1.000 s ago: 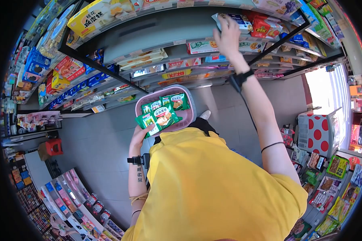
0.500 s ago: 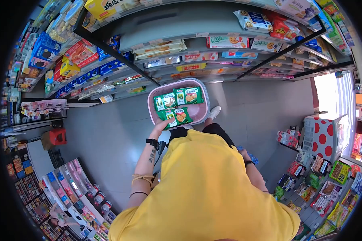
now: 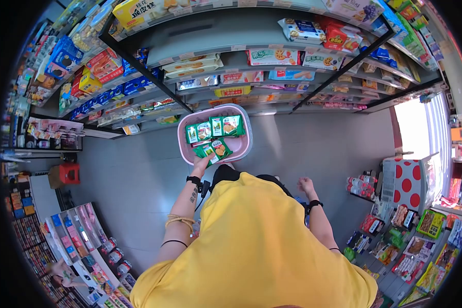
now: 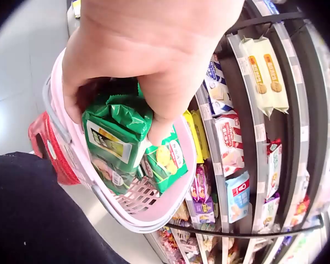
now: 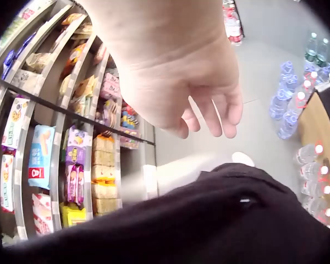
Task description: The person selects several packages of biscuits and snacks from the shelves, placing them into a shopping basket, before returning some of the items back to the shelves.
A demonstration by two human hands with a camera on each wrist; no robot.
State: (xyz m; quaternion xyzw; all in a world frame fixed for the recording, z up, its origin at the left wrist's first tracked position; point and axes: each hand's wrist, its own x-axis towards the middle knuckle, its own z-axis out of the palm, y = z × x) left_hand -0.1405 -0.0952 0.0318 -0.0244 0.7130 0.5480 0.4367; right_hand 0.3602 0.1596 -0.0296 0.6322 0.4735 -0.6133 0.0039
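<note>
A pink basket (image 3: 184,149) with green snack packets (image 3: 228,125) inside is at the person's front. The left hand (image 3: 200,163) grips the nearest green packet (image 3: 219,148) at the basket's near side. In the left wrist view, the left hand's (image 4: 137,60) thumb and fingers pinch that packet (image 4: 114,137), above another green packet (image 4: 168,159) in the basket (image 4: 154,220). The right hand (image 3: 307,186) hangs at the person's right side, holding nothing; in the right wrist view its fingers are loosely curled, hand (image 5: 181,88) over the floor.
Shelves (image 3: 231,31) of packaged snacks curve across the front. A polka-dot box (image 3: 408,177) and bottles (image 3: 362,186) stand at right, with a rack of snacks (image 3: 421,241) below. A red stool (image 3: 69,174) and display shelves (image 3: 77,231) are at left. Grey floor (image 3: 128,169) lies between.
The right hand has come down from the blue-and-white packet on the upper shelf to the person's side, empty. The left hand's green packet has lowered into the basket, still held.
</note>
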